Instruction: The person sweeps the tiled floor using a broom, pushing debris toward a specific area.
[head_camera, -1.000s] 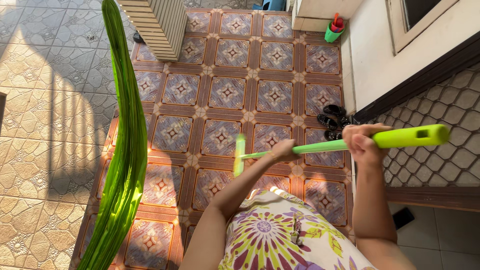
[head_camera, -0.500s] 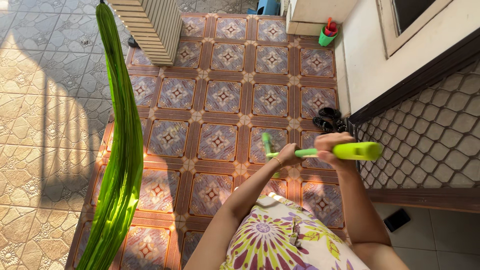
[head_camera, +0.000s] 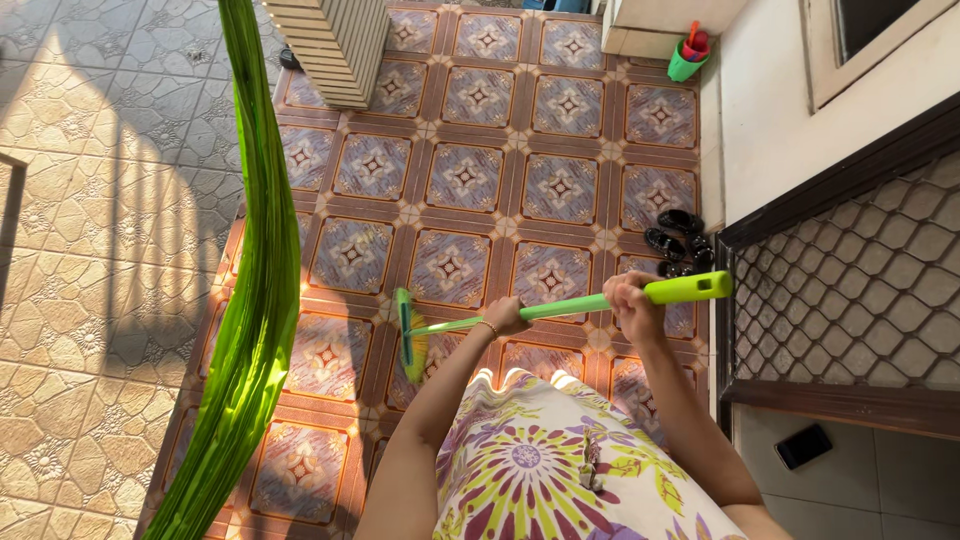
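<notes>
I hold a bright green broom (head_camera: 560, 305) across my body with both hands. My left hand (head_camera: 505, 316) grips the thin shaft partway down. Near the thick top end of the handle, my right hand (head_camera: 632, 300) is closed around it. The broom's bristle head (head_camera: 408, 338) rests low over the patterned floor tiles (head_camera: 450, 265) to my left. A flowered garment covers my front at the bottom of the view.
A bunched green hammock (head_camera: 262, 270) hangs down the left side. Black sandals (head_camera: 672, 238) lie by the wall. A green cup of brushes (head_camera: 686, 58) stands at the back. A metal grille door (head_camera: 850, 290) is at the right, a dark phone (head_camera: 802, 446) on the floor below it.
The broom swung from pointing away to reaching left, its head now down near the tiles. Both hands kept their grip and moved lower and left.
</notes>
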